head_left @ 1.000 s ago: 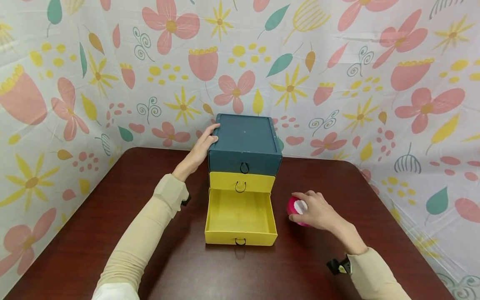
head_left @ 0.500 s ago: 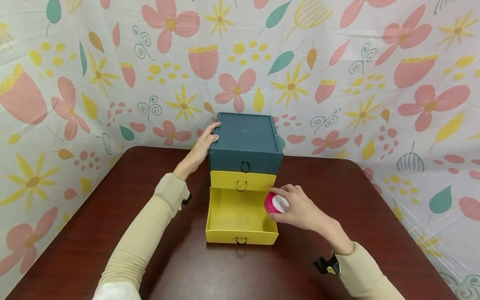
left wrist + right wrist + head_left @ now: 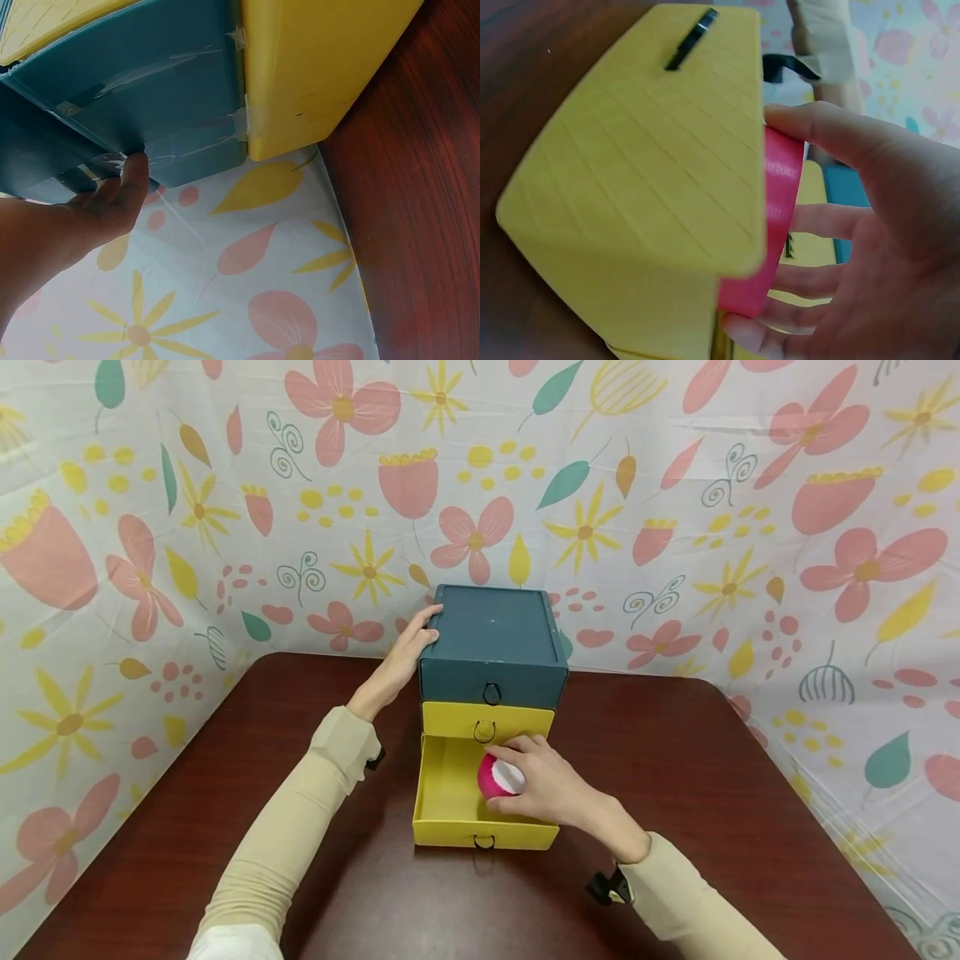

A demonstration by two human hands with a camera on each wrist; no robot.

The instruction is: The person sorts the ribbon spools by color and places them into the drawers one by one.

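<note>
My right hand (image 3: 543, 781) holds a round pink roll with a white face (image 3: 507, 778), perhaps ribbon, with fingers and thumb around its edge. It is over the pulled-out bottom yellow drawer (image 3: 442, 789). In the right wrist view the drawer's front (image 3: 645, 150) partly hides the pink band (image 3: 780, 180). My left hand (image 3: 401, 652) rests against the upper left side of the small drawer cabinet (image 3: 495, 627), fingertips at its top edge. In the left wrist view its fingers (image 3: 133, 184) touch the blue side wall (image 3: 150, 82).
Above the pulled-out drawer are a pushed-in yellow drawer (image 3: 450, 718) and a blue one (image 3: 457, 681), each with a black ring pull. The cabinet stands on a dark reddish-brown table (image 3: 637, 735). A flower-patterned cloth (image 3: 637, 485) hangs behind and at both sides.
My right hand has carried the pink roll leftward from beside the cabinet, past the drawer's right wall, to over the bottom drawer. The left hand has stayed on the cabinet.
</note>
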